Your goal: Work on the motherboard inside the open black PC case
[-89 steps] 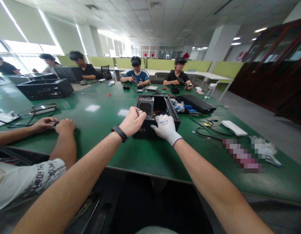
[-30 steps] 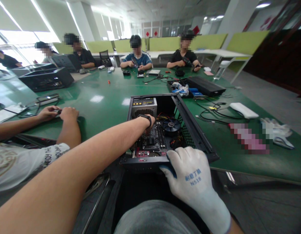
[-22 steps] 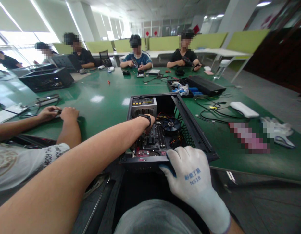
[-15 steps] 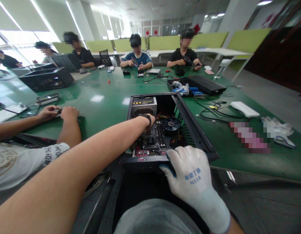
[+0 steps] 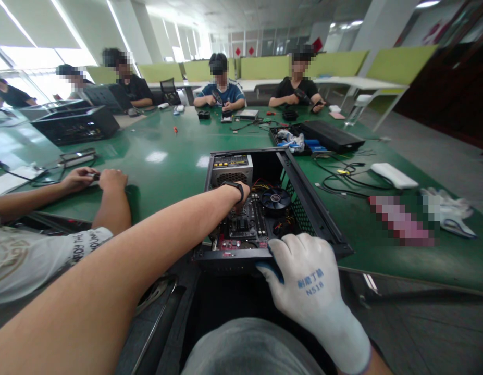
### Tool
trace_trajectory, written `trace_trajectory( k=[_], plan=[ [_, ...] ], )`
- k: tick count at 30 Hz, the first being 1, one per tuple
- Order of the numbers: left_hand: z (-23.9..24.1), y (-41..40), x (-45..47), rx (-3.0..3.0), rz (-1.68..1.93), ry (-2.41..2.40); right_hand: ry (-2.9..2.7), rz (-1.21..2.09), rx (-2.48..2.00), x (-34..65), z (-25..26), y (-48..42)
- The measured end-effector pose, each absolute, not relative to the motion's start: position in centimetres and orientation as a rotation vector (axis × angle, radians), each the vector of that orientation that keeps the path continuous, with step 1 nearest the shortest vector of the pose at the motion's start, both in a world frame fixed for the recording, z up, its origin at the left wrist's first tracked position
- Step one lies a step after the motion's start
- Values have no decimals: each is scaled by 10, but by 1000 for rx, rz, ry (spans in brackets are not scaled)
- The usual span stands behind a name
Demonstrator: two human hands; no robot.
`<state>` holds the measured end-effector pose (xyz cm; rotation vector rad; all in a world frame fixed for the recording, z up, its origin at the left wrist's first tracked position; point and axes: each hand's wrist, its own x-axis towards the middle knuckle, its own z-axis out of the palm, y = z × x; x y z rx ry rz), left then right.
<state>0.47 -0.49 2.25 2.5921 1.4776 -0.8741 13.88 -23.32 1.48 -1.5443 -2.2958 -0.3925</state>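
Note:
An open black computer case (image 5: 218, 256) lies on the green table in front of me. Inside it show a power supply (image 5: 232, 169), a black cooling fan (image 5: 275, 200), coloured cables and a motherboard (image 5: 241, 225). My bare left hand (image 5: 243, 195), with a black band at the wrist, reaches down into the case just below the power supply. Its fingers point away and are hidden, so what they touch does not show. My right hand (image 5: 306, 271), in a white work glove, is closed over the near edge of the case, thumb on the outer side.
At my left a co-worker's hands (image 5: 102, 178) hold something small. Black cables (image 5: 335, 177), a white box-like object (image 5: 394, 175) and white gloves (image 5: 450, 211) lie to the right. Beyond the case is a black tray (image 5: 278, 136) with gloves. Several people sit around the table.
Almost nothing differs. The view has shifted very slightly, and both my hands keep their places at the case.

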Motion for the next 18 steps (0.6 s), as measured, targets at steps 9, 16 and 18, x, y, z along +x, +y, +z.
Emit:
trace_trajectory(
  k=[9,16,18],
  plan=[
    [20,-3,7,2591,-960,1481,-2300,-367,-1559,140,13,-234],
    [30,-14,9,2591,-968,1453,-2299,-375,-1560,139,14,-232],
    [32,-17,9,2581,-986,1447,-2300,-376,-1557,139,14,-232]
  ],
)
